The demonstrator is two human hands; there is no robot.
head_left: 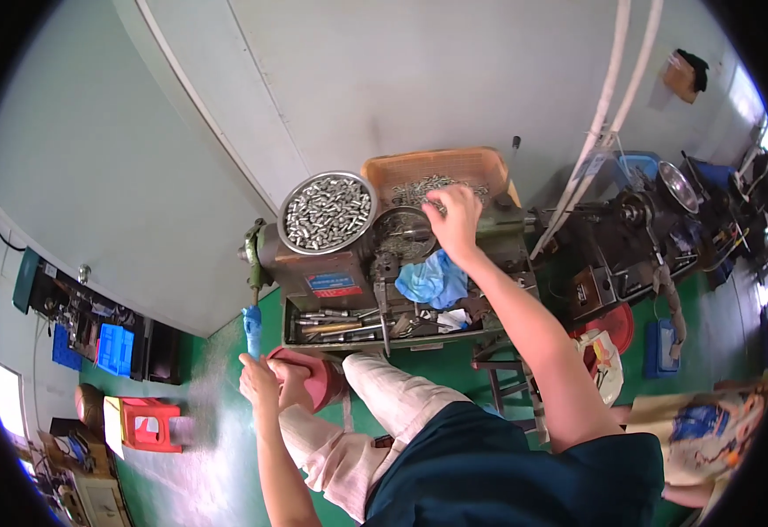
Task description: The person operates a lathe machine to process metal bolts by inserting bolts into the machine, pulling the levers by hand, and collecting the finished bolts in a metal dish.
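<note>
Small silver metal cylinders (327,212) are heaped in a round stainless-steel bowl (327,251), located left of the right-hand fingertips. The bowl rests on the headstock of a grey-green metal lathe (292,274); the flat top there presumably offers steady support within arm's reach. Similar small silver metal pieces (421,188) lie loose in a shallow orange plastic basket (436,162), just beyond the same fingertips, probably kept at the back for short reaches.

Right hand (458,220): raised over the bed, thumb and fingers curled toward each other. Whether the tips meet, or pinch a part, cannot be told.

Left hand (259,383): fingers appear clamped around the lower end of a long lever wrapped in blue material (252,327). Gripping at the far end likely gives better leverage; the wrap likely cushions the palm.

A crumpled light-blue cloth (435,281) lies below the right fingers, apparently handy for wiping. Farther below and left of them, assorted metal hand tools (340,330) fill a long, shallow metal tray, their low placement seemingly leaving the working area unobstructed.
</note>
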